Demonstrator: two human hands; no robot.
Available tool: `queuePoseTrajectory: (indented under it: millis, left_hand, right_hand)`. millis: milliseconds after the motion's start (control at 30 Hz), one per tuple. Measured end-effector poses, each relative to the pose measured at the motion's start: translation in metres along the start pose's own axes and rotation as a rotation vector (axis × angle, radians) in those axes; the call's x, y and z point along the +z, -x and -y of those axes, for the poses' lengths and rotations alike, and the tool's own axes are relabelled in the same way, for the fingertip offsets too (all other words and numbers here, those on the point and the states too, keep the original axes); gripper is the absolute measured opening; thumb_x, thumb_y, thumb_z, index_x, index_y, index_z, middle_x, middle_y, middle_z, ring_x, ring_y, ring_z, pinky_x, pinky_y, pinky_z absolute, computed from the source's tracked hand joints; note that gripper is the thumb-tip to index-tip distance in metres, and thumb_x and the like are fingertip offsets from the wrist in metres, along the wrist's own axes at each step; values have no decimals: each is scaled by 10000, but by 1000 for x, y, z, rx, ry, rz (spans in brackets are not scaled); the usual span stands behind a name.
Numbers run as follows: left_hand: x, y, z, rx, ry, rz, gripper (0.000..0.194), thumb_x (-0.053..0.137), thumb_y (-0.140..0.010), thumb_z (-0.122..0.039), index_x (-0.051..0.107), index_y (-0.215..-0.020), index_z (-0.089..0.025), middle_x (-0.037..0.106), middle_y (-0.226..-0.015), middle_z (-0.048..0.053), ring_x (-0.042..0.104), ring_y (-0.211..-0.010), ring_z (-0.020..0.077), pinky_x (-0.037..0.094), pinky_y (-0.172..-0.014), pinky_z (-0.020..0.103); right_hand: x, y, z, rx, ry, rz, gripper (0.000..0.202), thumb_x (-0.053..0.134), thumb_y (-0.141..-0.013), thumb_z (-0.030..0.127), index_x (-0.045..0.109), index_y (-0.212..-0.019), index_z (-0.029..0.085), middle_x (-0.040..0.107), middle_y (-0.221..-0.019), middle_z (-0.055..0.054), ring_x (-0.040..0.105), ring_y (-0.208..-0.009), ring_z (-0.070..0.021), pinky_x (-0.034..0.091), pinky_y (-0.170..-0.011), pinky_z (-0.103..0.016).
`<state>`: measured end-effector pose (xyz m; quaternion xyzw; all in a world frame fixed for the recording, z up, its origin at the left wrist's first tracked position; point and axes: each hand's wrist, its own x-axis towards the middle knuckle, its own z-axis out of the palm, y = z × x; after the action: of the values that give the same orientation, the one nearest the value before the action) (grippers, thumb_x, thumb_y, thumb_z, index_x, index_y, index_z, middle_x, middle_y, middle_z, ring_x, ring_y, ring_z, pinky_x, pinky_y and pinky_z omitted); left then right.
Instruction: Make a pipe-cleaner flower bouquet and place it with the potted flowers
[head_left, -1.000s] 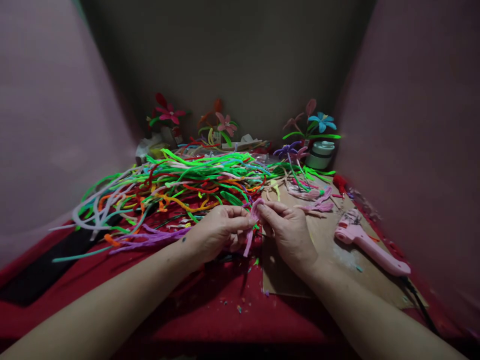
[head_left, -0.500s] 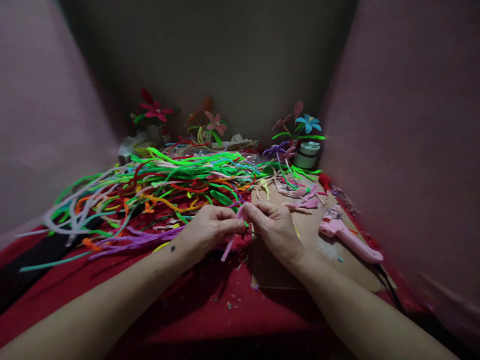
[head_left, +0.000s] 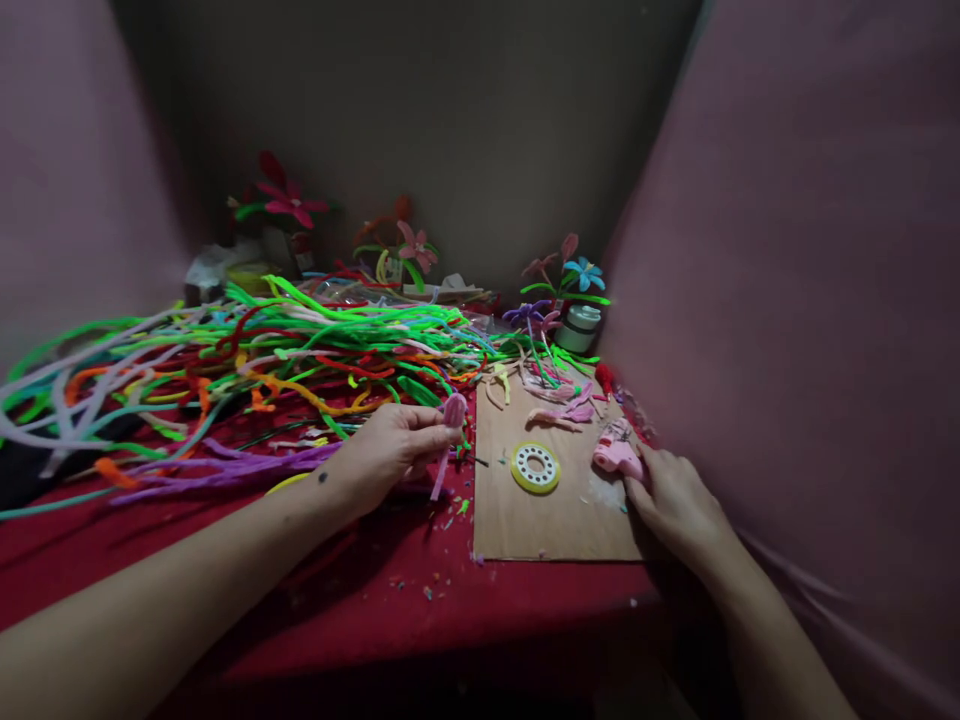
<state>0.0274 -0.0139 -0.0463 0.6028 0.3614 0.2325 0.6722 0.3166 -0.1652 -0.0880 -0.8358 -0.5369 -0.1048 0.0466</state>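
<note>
My left hand (head_left: pixel 409 440) pinches a pink pipe cleaner petal (head_left: pixel 454 410), its loop upright above the fingertips and a loose pink end hanging below. On the right, my right hand (head_left: pixel 675 500) is closed around the handle of a pink glue gun (head_left: pixel 616 452), whose nozzle end lies over the board. Most of the handle is hidden by the fingers. A yellow tape roll (head_left: pixel 535 468) with a holed white core lies flat on the wooden board (head_left: pixel 555 530) between my hands. Pink and lilac pipe cleaner pieces (head_left: pixel 562 410) lie farther back on the board.
A large tangle of coloured pipe cleaners (head_left: pixel 337 330) spreads across the red cloth (head_left: pixel 337 590) on the left. Finished pipe cleaner flowers (head_left: pixel 289 203) stand along the back. A small lidded jar (head_left: pixel 579 328) is behind the board. Pink walls rise at both sides.
My right hand has let go of the pink petal and moved right onto the glue gun. The left hand keeps the petal. The tape roll, hidden before, now shows; the view has shifted right.
</note>
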Motion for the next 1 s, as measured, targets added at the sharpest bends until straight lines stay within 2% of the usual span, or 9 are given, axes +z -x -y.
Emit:
queuePoseTrajectory:
  millis: [167,267,333,433,533,633,733,833,1000]
  left_hand:
    - [-7,-5,10,94,-51,9,307,629,-726,-402,484,-604,-160,380,-434,-68,274,-385,47,157,-409,200]
    - [-9,-8,15,102,-100,-20,327,625,-715,-412,476,-566,-162,392,-406,-60,284,-371,54,158,-406,208]
    - [-8,-9,16,91,-109,-22,321,627,-706,-410,477,-561,-166,392,-392,-62,286,-359,58,158,-399,211]
    - [-6,-8,15,94,-104,-5,329,622,-705,-413,470,-549,-168,404,-392,-60,302,-357,60,179,-399,207]
    - [-5,-6,13,99,-83,-11,343,628,-693,-420,468,-533,-163,410,-396,-58,307,-362,57,195,-399,199]
    - [-5,-5,13,88,-19,0,281,626,-698,-392,520,-596,-152,419,-419,-64,295,-358,48,189,-391,191]
    - [-5,-5,11,83,64,20,229,619,-715,-356,563,-675,-138,464,-472,-51,323,-366,42,203,-384,180]
    - [-7,-2,6,97,114,31,222,616,-735,-325,559,-655,-125,508,-506,-25,380,-393,43,231,-383,168]
    - [-13,0,1,120,229,71,241,622,-738,-326,540,-621,-131,487,-488,-36,368,-369,36,246,-359,167]
  right_hand:
    - [15,0,3,-16,-40,-164,395,445,-798,242,540,-1160,118,584,-856,-113,538,-780,-239,411,-652,-329]
    - [22,2,-2,-53,-87,-274,428,457,-778,252,538,-1172,105,596,-885,-128,545,-815,-261,439,-680,-360]
    - [22,2,-7,-48,-148,-294,441,472,-762,257,561,-1159,90,604,-876,-129,558,-810,-263,451,-697,-371]
    - [15,2,-11,37,-361,-245,398,513,-735,276,634,-1073,103,626,-834,-102,582,-747,-237,457,-694,-358]
    - [0,6,-8,203,-742,-221,338,612,-697,350,681,-953,141,655,-771,-61,584,-657,-196,460,-615,-312]
    - [-19,14,8,335,-1161,-201,359,727,-609,403,700,-841,131,620,-612,-33,512,-499,-138,403,-456,-256]
    - [-37,20,36,338,-1508,-184,339,797,-533,353,702,-774,135,674,-743,-85,549,-534,-135,454,-484,-263]
    - [-53,18,68,261,-1647,-101,304,794,-542,358,700,-738,145,685,-771,-112,569,-551,-153,482,-493,-288]
    - [-63,-5,110,-4,-1756,66,313,714,-658,366,685,-902,173,681,-868,-106,576,-622,-154,486,-538,-287]
